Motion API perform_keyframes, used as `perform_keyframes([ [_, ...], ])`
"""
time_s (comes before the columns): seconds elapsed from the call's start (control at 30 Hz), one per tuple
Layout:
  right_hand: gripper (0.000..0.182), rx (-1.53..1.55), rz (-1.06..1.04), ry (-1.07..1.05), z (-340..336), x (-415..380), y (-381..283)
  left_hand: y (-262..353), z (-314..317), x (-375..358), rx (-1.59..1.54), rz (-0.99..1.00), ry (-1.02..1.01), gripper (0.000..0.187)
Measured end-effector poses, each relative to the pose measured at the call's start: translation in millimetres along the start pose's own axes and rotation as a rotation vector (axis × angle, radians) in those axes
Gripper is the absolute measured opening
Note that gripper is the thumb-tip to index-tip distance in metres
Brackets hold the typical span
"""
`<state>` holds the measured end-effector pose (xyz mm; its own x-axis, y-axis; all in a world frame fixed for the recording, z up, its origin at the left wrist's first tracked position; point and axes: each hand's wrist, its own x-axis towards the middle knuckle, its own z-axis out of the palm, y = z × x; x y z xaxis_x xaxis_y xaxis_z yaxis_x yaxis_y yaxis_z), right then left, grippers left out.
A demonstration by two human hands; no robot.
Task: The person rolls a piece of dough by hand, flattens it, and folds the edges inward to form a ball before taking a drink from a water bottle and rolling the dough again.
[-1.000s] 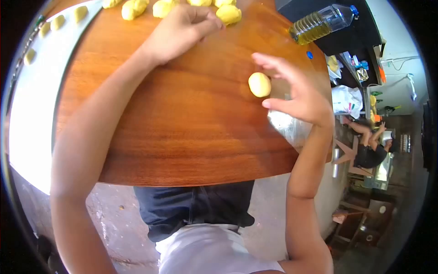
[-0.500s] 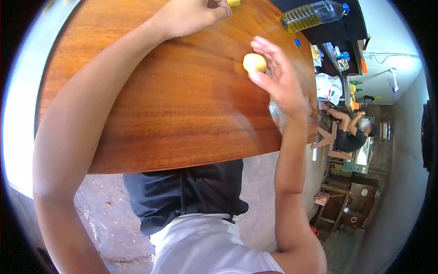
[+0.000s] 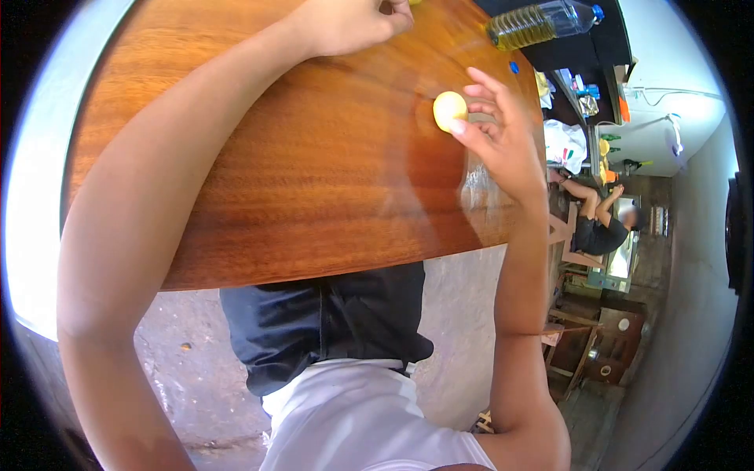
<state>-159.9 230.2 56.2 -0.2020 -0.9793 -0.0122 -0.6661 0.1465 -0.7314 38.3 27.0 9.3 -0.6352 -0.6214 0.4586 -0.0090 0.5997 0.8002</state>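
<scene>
A small round pale-yellow thing (image 3: pixel 450 110), looking like a lemon or a ball, is at the fingertips of my right hand (image 3: pixel 506 137). That hand is open: its thumb tip overlaps the lower right of the yellow thing, and the other fingers are spread and loosely bent beside it. My left hand (image 3: pixel 353 25) reaches over the far part of the wooden table (image 3: pixel 298 188), fingers curled in, partly cut off by the top edge of the view. A sliver of another yellow thing (image 3: pixel 415 2) shows right by its fingertips. I cannot tell what those curled fingers hold.
A clear bottle (image 3: pixel 542 23) with yellow liquid lies at the far right, a blue cap (image 3: pixel 514 67) near it. Shelves with bags (image 3: pixel 565 145) stand beyond the table's right side. Further off, a person (image 3: pixel 605 231) sits. My lap is under the near edge.
My right hand has shifted to the right, its thumb now over the yellow thing's lower edge. The yellow thing sits slightly further right. My left hand has moved a little right and up.
</scene>
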Motion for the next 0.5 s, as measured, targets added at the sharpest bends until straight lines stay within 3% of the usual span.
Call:
perform_keyframes([
  [0.1,0.072,-0.132,-0.06,-0.037,11.1,7.2,6.7,-2.2,3.8,-0.1,-0.08,0.046,0.043,0.017],
  [0.17,0.057,-0.195,-0.273,-0.037,10.8,12.9,10.0,-0.4,0.3,0.2,-0.044,0.044,0.02,0.017],
  [0.27,0.047,-0.207,-0.405,-0.023,14.1,10.4,-6.3,2.5,-2.4,-1.6,0.014,0.017,0.001,0.016],
  [0.4,0.036,-0.115,-0.428,0.047,38.2,35.3,6.2,-0.4,-2.4,-0.3,0.022,0.047,-0.033,0.015],
  [0.5,0.022,-0.315,-0.383,0.195,52.2,42.1,11.7,-1.3,-0.2,-0.6,-0.006,0.052,-0.019,0.015],
])
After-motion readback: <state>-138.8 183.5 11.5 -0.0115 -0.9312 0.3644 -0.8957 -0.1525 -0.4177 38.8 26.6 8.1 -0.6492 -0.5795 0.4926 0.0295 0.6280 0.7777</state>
